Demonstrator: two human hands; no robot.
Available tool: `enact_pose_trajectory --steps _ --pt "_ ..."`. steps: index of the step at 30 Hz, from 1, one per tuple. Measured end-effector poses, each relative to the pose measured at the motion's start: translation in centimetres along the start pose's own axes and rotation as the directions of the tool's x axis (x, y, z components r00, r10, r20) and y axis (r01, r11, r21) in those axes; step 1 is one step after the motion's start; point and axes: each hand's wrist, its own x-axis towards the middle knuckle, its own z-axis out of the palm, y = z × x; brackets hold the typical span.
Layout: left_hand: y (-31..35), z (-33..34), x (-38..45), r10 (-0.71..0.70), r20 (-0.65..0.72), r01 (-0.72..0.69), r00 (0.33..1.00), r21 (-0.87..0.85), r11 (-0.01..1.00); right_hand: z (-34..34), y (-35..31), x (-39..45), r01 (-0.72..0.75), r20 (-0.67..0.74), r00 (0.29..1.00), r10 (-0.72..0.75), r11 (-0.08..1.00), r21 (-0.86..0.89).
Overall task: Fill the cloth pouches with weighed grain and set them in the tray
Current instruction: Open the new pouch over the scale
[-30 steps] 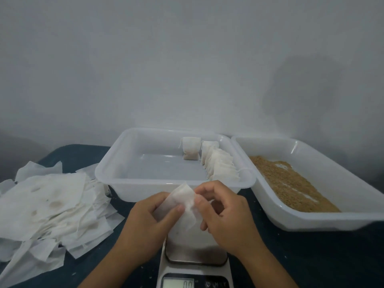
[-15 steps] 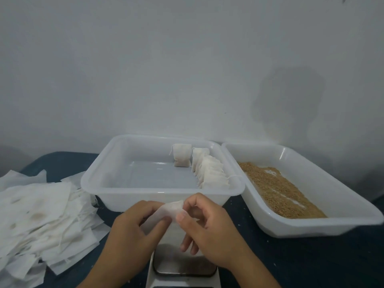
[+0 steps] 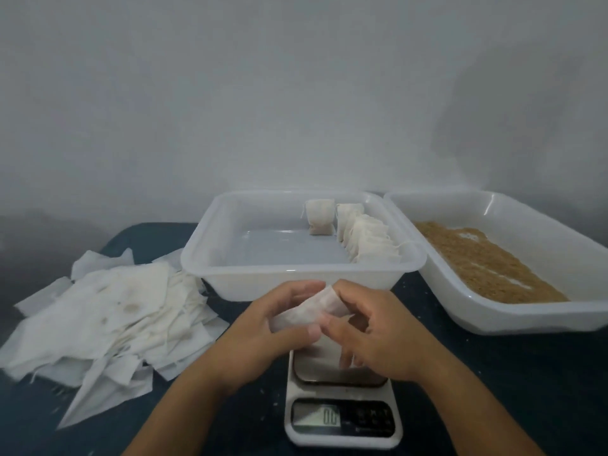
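Hands together over the scale (image 3: 343, 406), both working one empty cloth pouch (image 3: 311, 311). My left hand (image 3: 263, 334) pinches its near edge, thumb on top of the fabric, fingers curled behind it. My right hand (image 3: 378, 337) grips the pouch's right end between thumb and forefinger, other fingers hanging curled above the scale's steel platform. Pouch held in the air, flat and slack, just in front of the tray (image 3: 250, 278).

Scale display reads 0.0. Button markings beside the display too blurred to read; no brand legible.

Tray: white plastic, just behind my hands. Filled pouches (image 3: 368, 241) stand in a tight row along its right wall, drawstrings trailing. One more filled pouch (image 3: 319, 217) stands alone at the back wall, just left of the row. Rest of the tray floor is bare.

Grain (image 3: 487, 264) lies in a second white bin (image 3: 526, 320) to the right, touching the tray's right rim. Brown, spread thin, patches of white bottom showing through.

Pile of empty pouches (image 3: 105, 317) to my left on the dark tabletop (image 3: 493, 373), loosely heaped, some with brownish stains. No writing on any cloth. Scattered grains on the tabletop near the scale.
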Motion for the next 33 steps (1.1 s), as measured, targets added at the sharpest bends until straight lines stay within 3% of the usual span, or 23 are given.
enact_pose_trajectory --steps 5,13,18,23,29,33 --pt "0.5 -0.6 -0.5 -0.067 0.172 0.11 0.983 -0.256 0.96 0.3 -0.4 -0.2 0.157 0.046 0.987 -0.152 0.973 -0.171" --pt "1.5 -1.1 -0.4 -0.109 0.348 0.178 0.931 -0.174 0.968 0.5 -1.7 -0.6 0.291 0.048 0.956 -0.288 0.928 -0.234" --pt "4.2 -0.5 1.3 -0.12 0.432 0.088 0.894 0.093 0.992 -0.3 -2.2 -1.0 0.309 0.02 0.949 -0.314 0.919 -0.245" --pt "4.9 1.3 3.6 -0.082 0.272 0.004 0.959 0.276 0.961 -2.1 -1.7 -1.3 0.328 -0.101 0.927 -0.361 0.912 -0.246" --pt "2.3 3.8 4.1 0.026 0.155 -0.05 0.988 0.154 0.987 -3.8 -2.0 -1.9 0.307 -0.202 0.893 -0.402 0.872 -0.381" --pt "0.9 4.2 3.8 0.009 -0.019 -0.005 1.0 0.227 0.974 -6.3 -1.9 -1.8 0.124 -0.499 0.793 -0.35 0.894 -0.431"
